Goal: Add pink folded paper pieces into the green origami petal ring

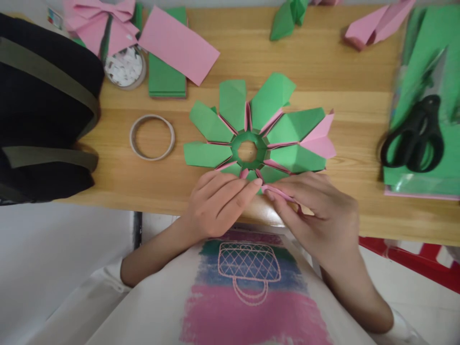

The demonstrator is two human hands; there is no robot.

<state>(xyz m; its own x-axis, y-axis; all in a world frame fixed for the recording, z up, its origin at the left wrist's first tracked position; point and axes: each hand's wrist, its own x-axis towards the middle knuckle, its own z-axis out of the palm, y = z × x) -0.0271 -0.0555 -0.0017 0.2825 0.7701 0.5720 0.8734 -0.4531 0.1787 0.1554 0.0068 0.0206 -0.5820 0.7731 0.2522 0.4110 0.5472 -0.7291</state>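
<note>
A ring-shaped paper flower (236, 146) made of folded green and pink pieces lies near the front edge of the table. My left hand (221, 203) is closed over its near petals, fingers together and pointing right, thumb hidden. Between the thumb and fingers of my right hand (321, 213), a pink folded paper piece (282, 192) is pinched at the flower's near side. The fingertips of both hands almost meet there. My hands cover part of the nearest petals.
A tape roll (152, 137) lies to the left. Behind it are a tub of white bits (125, 67), stacked green paper (167, 76), a pink sheet (179, 45) and a pink bow (104, 19). Black scissors (413, 134) rest on green sheets at right. A black bag (43, 105) occupies the left.
</note>
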